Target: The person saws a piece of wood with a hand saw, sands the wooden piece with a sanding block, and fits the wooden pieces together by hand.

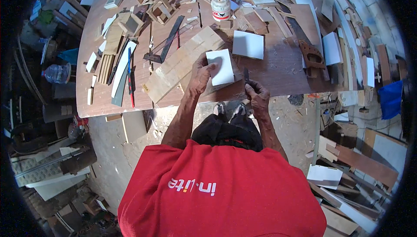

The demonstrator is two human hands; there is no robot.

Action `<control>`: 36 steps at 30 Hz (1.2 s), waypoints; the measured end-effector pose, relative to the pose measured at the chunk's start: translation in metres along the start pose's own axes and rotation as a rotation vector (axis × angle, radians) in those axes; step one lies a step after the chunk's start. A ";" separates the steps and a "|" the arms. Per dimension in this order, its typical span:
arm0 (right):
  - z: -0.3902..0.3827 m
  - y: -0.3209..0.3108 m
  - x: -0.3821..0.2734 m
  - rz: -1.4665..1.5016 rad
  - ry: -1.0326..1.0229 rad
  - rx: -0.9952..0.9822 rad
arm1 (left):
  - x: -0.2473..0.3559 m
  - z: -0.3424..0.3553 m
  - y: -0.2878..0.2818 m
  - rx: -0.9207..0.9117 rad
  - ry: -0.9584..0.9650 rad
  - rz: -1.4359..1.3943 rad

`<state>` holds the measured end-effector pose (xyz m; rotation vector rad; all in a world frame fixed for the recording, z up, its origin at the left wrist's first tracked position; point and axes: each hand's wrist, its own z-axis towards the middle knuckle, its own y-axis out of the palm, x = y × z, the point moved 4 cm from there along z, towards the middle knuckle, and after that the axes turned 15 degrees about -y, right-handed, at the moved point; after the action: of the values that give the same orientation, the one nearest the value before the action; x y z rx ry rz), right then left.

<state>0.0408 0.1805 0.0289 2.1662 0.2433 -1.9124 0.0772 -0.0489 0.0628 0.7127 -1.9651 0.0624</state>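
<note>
My left hand [200, 75] grips a small white rectangular panel [223, 73] by its left edge, thumb lying on its face. The panel is held over the near edge of the workbench, above a pale wooden board [167, 78] that lies at a slant. To the right of the panel, my right hand [258, 94] is closed around a short, dark, flat blade-like tool [246, 75] that points away from me. Whether the blade touches anything is hard to tell. A second white square panel [248, 46] lies on the bench just beyond.
On the brown bench top [278, 80] lie a dark try square [172, 37], a handsaw with a wooden handle [312, 55], and a red-and-blue stick [130, 78]. A white tub [220, 8] stands behind. Small wooden boxes [161, 11] and offcuts crowd the far side.
</note>
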 end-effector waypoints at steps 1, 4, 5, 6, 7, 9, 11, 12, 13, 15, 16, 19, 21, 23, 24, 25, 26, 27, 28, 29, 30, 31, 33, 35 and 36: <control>0.000 0.000 0.001 0.034 0.012 0.020 | 0.003 -0.001 0.000 -0.045 0.027 0.046; 0.003 0.003 -0.001 0.062 0.027 0.006 | 0.003 -0.004 0.000 -0.004 -0.040 -0.069; 0.005 0.006 -0.003 0.059 0.028 -0.018 | 0.001 -0.003 -0.003 0.004 -0.037 -0.076; 0.006 0.008 -0.005 0.056 0.028 -0.028 | -0.002 -0.002 -0.006 -0.025 -0.033 -0.089; 0.006 0.010 -0.006 0.059 0.042 -0.036 | -0.003 -0.002 -0.007 -0.054 -0.031 -0.102; 0.006 0.015 -0.007 0.057 0.057 -0.051 | -0.005 -0.003 -0.010 -0.066 -0.029 -0.135; 0.005 0.017 -0.009 0.099 0.045 -0.058 | -0.005 -0.003 -0.009 -0.084 -0.030 -0.166; 0.006 0.019 -0.010 0.096 0.047 -0.063 | -0.006 -0.002 -0.009 -0.085 -0.054 -0.247; 0.007 0.021 -0.011 0.124 0.048 -0.043 | -0.005 -0.003 -0.009 -0.085 -0.078 -0.327; 0.007 0.023 -0.016 0.149 0.050 -0.025 | -0.002 -0.005 -0.007 -0.111 -0.090 -0.389; 0.008 0.025 -0.021 0.158 0.048 -0.037 | 0.001 -0.006 -0.006 -0.139 -0.100 -0.446; 0.009 0.027 -0.021 0.170 0.051 -0.075 | 0.008 -0.013 -0.001 -0.133 -0.076 -0.449; 0.010 0.028 -0.021 0.173 0.054 -0.100 | 0.007 -0.014 -0.007 -0.152 -0.034 -0.280; 0.011 0.029 -0.022 0.191 0.039 -0.080 | 0.012 -0.021 -0.001 -0.171 0.003 -0.111; 0.012 0.029 -0.021 0.191 0.039 -0.080 | 0.015 -0.023 0.005 -0.115 0.055 -0.065; 0.012 0.028 -0.020 0.188 0.047 -0.073 | 0.020 -0.027 0.008 -0.057 0.106 -0.018; 0.013 0.026 -0.018 0.186 0.055 -0.066 | 0.020 -0.027 0.007 -0.108 0.142 -0.014; 0.013 0.026 -0.017 0.186 0.055 -0.067 | 0.021 -0.027 0.008 -0.107 0.142 -0.015; 0.012 0.025 -0.016 0.169 0.051 -0.069 | 0.022 -0.029 0.009 -0.097 0.166 -0.012; 0.012 0.025 -0.015 0.151 0.047 -0.071 | 0.023 -0.029 0.009 -0.087 0.189 -0.010; 0.012 0.024 -0.012 0.151 0.047 -0.070 | 0.023 -0.029 0.009 -0.087 0.189 -0.009; 0.012 0.024 -0.009 0.162 0.057 -0.061 | 0.023 -0.029 0.009 -0.092 0.192 -0.006; 0.013 0.022 -0.005 0.173 0.067 -0.052 | 0.024 -0.029 0.008 -0.098 0.196 -0.003; 0.012 0.022 -0.003 0.159 0.110 -0.036 | 0.026 -0.031 0.007 -0.086 0.166 0.029; 0.012 0.021 -0.003 0.158 0.109 -0.036 | 0.027 -0.032 0.010 -0.086 0.167 0.029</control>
<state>0.0348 0.1569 0.0320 2.1982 0.1207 -1.6951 0.0890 -0.0422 0.1037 0.6035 -1.8076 0.0521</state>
